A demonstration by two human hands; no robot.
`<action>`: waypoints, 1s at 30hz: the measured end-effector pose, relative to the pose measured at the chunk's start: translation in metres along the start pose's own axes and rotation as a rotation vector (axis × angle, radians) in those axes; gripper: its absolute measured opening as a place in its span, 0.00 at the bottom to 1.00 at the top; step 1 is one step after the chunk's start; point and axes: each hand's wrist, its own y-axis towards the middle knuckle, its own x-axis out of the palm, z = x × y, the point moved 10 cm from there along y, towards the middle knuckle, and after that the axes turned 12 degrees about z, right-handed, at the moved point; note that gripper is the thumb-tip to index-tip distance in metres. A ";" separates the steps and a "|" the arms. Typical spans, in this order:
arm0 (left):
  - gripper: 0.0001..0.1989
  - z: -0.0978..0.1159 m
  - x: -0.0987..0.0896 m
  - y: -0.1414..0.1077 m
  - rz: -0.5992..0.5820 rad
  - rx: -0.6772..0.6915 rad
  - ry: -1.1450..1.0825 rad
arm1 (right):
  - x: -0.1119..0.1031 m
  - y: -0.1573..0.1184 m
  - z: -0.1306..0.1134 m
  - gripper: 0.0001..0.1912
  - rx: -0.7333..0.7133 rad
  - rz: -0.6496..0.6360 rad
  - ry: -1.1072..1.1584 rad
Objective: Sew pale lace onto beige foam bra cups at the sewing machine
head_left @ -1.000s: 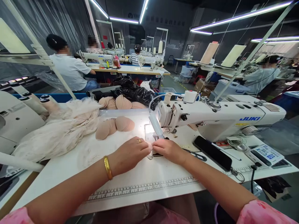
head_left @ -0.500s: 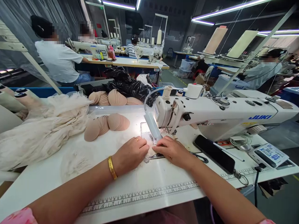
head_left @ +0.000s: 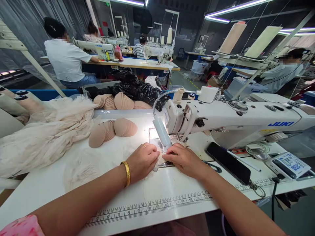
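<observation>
Just below the needle area of a white sewing machine (head_left: 211,114), my left hand (head_left: 143,161) has its fingers pinched on thin pale lace fabric (head_left: 156,166). My right hand (head_left: 185,161) is close beside it to the right, fingers bent together at the fabric's edge near the needle plate; what its fingertips hold is too small to make out. A lamp tube (head_left: 161,131) hangs over the fingertips and hides part of the presser foot. Sheer lace (head_left: 82,168) lies on the table left of my left hand.
Beige pads (head_left: 125,127) lie behind my left hand, with a heap of pale mesh (head_left: 49,131) at the left. On the right are a phone (head_left: 228,162), scissors (head_left: 213,167), a pen and a control box (head_left: 290,165). People sit at machines further back.
The view has shifted slightly, so the machine and phone appear further right. My left hand and forearm have moved a little to the right, closer to the needle area. My right hand has barely moved.
</observation>
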 end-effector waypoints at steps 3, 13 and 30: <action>0.11 -0.004 0.001 0.001 0.020 -0.021 -0.021 | 0.001 0.000 0.002 0.20 0.010 -0.002 0.005; 0.10 -0.009 0.008 0.021 0.012 0.078 -0.099 | -0.003 0.000 0.010 0.20 0.061 0.040 -0.048; 0.12 -0.019 0.015 0.028 -0.046 0.148 -0.109 | 0.000 -0.003 0.014 0.23 0.075 0.034 -0.143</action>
